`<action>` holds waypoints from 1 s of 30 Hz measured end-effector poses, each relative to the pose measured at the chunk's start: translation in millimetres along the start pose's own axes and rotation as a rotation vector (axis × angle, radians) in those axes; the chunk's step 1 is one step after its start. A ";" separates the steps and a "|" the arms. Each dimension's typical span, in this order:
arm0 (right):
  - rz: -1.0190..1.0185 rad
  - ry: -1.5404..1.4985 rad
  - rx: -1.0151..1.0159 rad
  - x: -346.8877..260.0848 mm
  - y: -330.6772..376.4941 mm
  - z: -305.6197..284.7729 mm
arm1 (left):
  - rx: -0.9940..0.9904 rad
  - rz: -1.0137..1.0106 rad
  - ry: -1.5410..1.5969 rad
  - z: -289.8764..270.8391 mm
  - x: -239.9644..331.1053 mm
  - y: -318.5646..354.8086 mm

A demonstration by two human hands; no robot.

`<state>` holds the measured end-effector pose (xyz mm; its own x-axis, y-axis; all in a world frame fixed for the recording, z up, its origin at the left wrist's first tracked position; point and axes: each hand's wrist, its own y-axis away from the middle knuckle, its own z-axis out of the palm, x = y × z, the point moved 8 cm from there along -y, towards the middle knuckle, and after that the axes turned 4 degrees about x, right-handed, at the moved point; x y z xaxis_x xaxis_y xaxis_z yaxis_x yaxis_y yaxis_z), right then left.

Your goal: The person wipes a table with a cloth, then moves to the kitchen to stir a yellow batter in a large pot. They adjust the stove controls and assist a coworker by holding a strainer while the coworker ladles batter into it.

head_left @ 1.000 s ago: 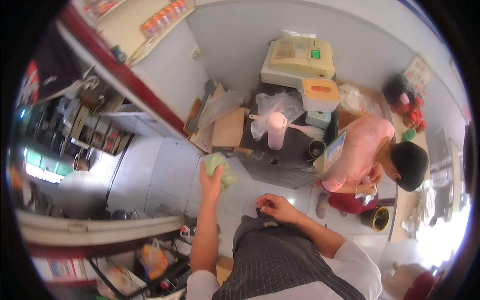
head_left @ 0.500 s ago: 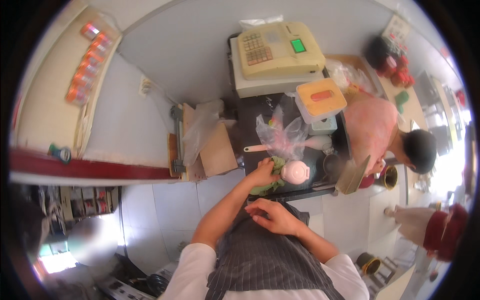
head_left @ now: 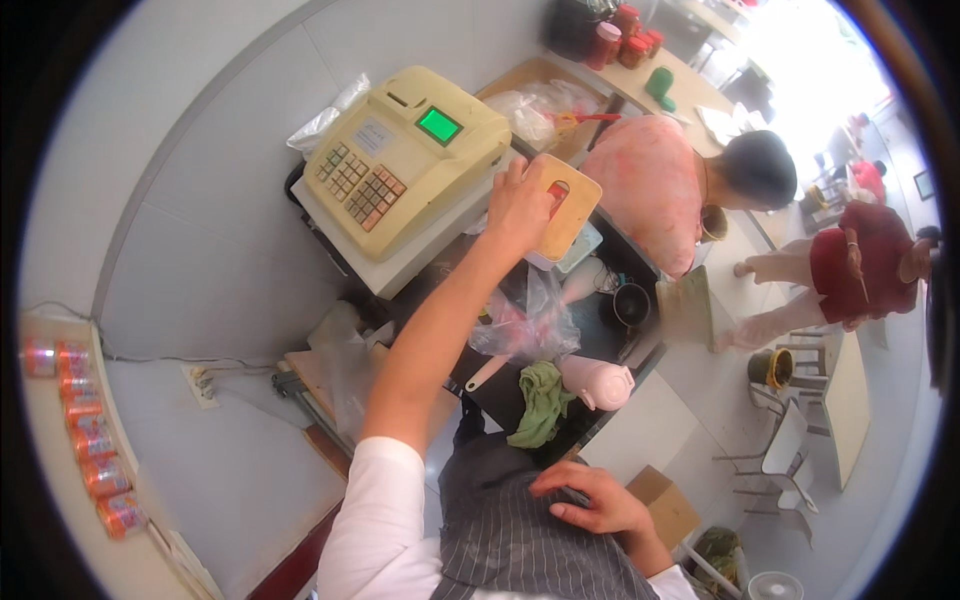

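My left hand (head_left: pixel 520 205) reaches far across the black counter. Its fingers are closed on the left side of a tissue box (head_left: pixel 572 207) with a wood-coloured lid and a slot showing red. A light blue box (head_left: pixel 580 247) sits close under it. My right hand (head_left: pixel 595 497) is held before my striped apron, fingers loosely bent and apart, holding nothing. Beyond it a crumpled green cloth (head_left: pixel 540 405) lies against a pink bottle (head_left: pixel 597 382). Behind these is a clear plastic bag (head_left: pixel 530 320) with something pink in it; a pale pink handle (head_left: pixel 487 372) sticks out beside it.
A cream cash register (head_left: pixel 405 160) stands left of the tissue box. A person in a pink top (head_left: pixel 640 185) leans close on the right. A black pan (head_left: pixel 631 304) lies near the counter's right edge. Farther right stand white chairs (head_left: pixel 790 440) and another person in red (head_left: pixel 865 265).
My left hand has let go of the green cloth and moved up to the tissue box. The view has turned, so the register appears tilted. My right hand stays by the apron.
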<state>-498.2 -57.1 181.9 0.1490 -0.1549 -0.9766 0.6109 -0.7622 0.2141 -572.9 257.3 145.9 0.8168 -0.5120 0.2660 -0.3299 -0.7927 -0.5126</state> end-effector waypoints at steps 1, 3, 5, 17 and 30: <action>0.019 -0.011 0.022 -1.0 -2.8 8.1 | 0.024 0.058 -0.052 5.2 0.7 -6.6; 0.033 0.007 0.091 -1.8 -5.9 19.0 | -0.137 0.055 -0.097 25.7 -0.8 -10.6; 0.036 0.038 0.158 -2.3 -7.1 25.3 | -0.165 0.035 -0.072 36.7 -0.3 -12.0; 0.072 0.124 0.458 11.2 -11.8 25.4 | -0.501 -0.467 0.918 44.6 -26.6 -24.5; 0.013 0.177 0.444 40.9 -22.3 35.9 | -0.074 -0.025 0.439 -14.0 2.9 53.3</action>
<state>-533.6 -69.0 136.6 0.3077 -0.0863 -0.9476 0.2229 -0.9616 0.1600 -594.7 208.9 130.7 0.5520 -0.5720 0.6068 -0.3586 -0.8198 -0.4465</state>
